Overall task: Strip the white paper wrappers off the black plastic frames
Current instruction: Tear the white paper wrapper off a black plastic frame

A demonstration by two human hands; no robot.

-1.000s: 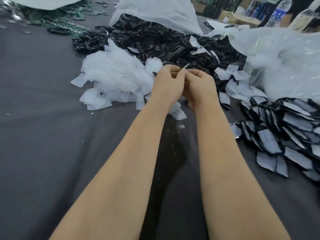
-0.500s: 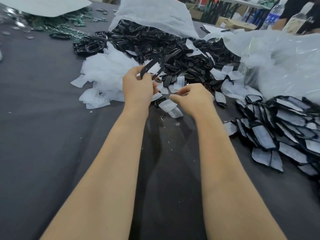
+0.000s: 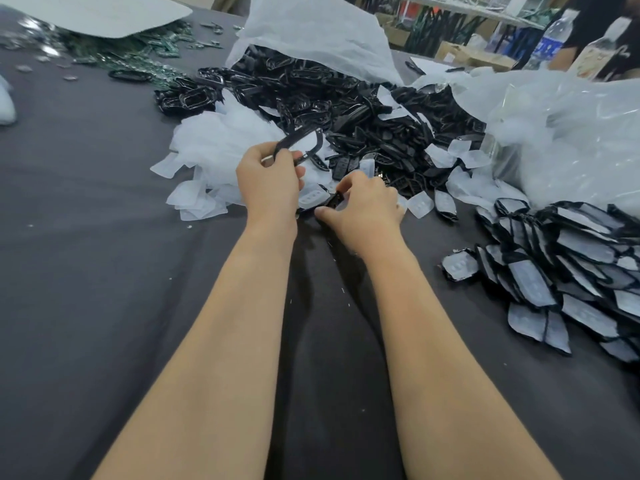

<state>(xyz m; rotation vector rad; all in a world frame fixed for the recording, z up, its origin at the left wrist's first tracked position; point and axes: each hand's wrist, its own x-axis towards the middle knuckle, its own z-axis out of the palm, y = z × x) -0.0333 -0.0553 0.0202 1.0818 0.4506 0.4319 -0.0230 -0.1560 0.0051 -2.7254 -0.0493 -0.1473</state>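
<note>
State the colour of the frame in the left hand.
Black. The frame in the left hand shows best in the head view.

table (image 3: pixel 86 271) — dark grey cloth | back: shelf (image 3: pixel 485 13), cardboard boxes (image 3: pixel 464 55) | light — soft, even

A single head-worn camera looks forward and down along both bare forearms, which enter from the bottom edge and converge toward the middle of the picture. The grip sits just above centre: the left hand (image 3: pixel 268 178) holds a black frame (image 3: pixel 298 143) raised, and the right hand (image 3: pixel 363 206) pinches a second frame (image 3: pixel 334 200) low on the dark table cloth (image 3: pixel 86 271). The forearms lie close under the lens, the grip farther out. The wide angle takes in much around it. Beyond the grip lie the heap of bare frames (image 3: pixel 346 98) and loose white wrappers (image 3: pixel 221 143). To the right of the grip is a stack of wrapped frames (image 3: pixel 571 265), and dark cloth lies to its left. A water bottle (image 3: pixel 550 39) stands far beyond, near the top edge.
</note>
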